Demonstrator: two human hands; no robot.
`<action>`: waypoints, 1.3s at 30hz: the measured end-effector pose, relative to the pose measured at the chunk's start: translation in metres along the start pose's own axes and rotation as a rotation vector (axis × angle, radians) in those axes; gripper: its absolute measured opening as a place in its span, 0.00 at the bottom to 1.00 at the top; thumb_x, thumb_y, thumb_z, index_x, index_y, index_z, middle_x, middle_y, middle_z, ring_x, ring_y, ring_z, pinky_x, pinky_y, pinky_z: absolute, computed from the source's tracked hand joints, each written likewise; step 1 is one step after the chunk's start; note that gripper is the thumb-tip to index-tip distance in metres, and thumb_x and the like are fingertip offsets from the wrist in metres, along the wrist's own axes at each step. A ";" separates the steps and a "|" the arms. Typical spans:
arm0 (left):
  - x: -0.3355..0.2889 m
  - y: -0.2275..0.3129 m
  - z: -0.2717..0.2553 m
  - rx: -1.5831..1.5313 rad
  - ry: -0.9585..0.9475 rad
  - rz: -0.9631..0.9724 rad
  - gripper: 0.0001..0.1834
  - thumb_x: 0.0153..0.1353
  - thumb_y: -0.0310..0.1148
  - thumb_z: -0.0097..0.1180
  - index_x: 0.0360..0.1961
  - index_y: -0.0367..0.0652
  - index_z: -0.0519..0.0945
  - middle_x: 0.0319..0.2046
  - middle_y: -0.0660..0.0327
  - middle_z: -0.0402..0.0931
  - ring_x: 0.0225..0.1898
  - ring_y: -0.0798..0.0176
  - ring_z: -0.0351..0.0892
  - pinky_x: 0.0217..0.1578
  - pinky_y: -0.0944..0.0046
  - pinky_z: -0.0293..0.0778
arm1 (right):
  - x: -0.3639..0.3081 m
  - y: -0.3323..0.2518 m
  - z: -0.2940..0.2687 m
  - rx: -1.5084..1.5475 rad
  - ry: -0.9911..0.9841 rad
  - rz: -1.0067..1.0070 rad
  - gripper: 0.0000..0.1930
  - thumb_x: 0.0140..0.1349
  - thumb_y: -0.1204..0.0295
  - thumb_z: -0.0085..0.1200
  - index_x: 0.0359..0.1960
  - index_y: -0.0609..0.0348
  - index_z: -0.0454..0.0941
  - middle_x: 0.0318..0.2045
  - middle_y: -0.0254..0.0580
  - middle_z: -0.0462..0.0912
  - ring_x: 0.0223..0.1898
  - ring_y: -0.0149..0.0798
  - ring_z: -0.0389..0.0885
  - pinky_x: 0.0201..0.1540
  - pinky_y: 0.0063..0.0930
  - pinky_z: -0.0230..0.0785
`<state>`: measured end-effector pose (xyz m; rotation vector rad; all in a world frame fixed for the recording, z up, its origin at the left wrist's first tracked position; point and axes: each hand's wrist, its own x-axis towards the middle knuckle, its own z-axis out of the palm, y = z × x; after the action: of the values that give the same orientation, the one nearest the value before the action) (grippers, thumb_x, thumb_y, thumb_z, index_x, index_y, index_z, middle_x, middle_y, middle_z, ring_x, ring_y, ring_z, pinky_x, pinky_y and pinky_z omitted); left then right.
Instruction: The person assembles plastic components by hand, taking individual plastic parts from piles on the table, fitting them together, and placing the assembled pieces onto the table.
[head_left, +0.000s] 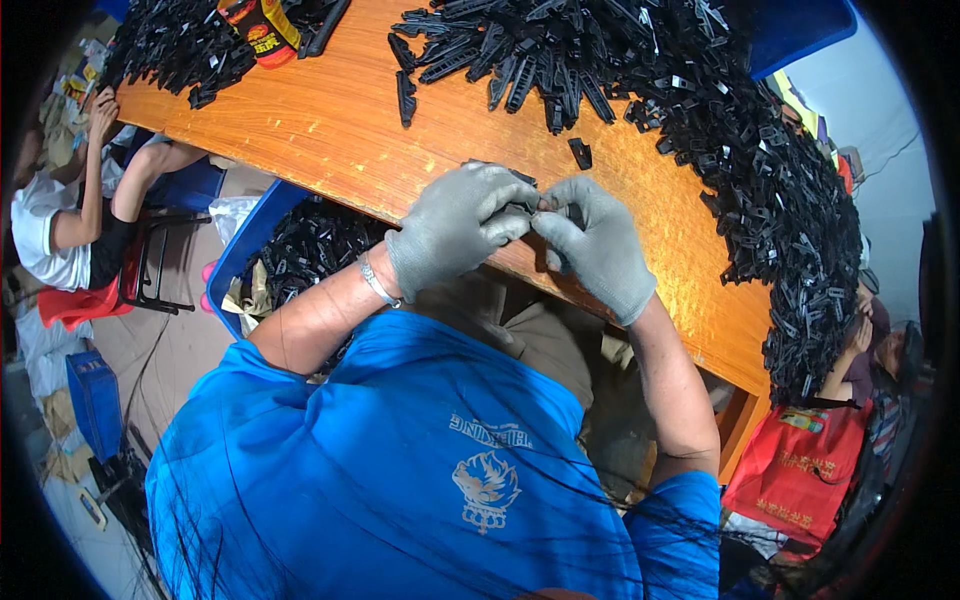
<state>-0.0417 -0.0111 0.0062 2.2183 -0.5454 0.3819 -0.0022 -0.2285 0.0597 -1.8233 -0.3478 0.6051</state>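
Both my hands wear grey gloves and meet at the near edge of the wooden table [330, 130]. My left hand [455, 222] is closed, fingers bent round a small black plastic part [523, 178] that shows only at its end. My right hand [597, 240] is pinched against the same spot, its fingertips touching those of the left. Most of what lies between the fingers is hidden. Just beyond them a single loose black part [580, 153] rests on the wood.
A large heap of black plastic parts [700, 130] curves round the far and right sides. Another pile [180, 50] lies far left beside a red and yellow can [262, 35]. Below the table edge stands a blue bin [240, 250] of black parts. Other people sit left and right.
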 end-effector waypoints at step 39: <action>-0.056 -0.030 -0.145 0.120 -0.349 -0.324 0.19 0.63 0.30 0.69 0.55 0.40 0.86 0.47 0.53 0.86 0.49 0.49 0.84 0.54 0.54 0.79 | 0.041 0.031 -0.027 -0.784 0.308 -0.399 0.13 0.65 0.61 0.70 0.47 0.49 0.89 0.47 0.45 0.87 0.48 0.51 0.88 0.49 0.46 0.80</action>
<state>-0.0887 0.1326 0.0545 2.4538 -0.3384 -0.1483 0.0447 -0.2389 0.0273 -2.4479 -0.7903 -0.1322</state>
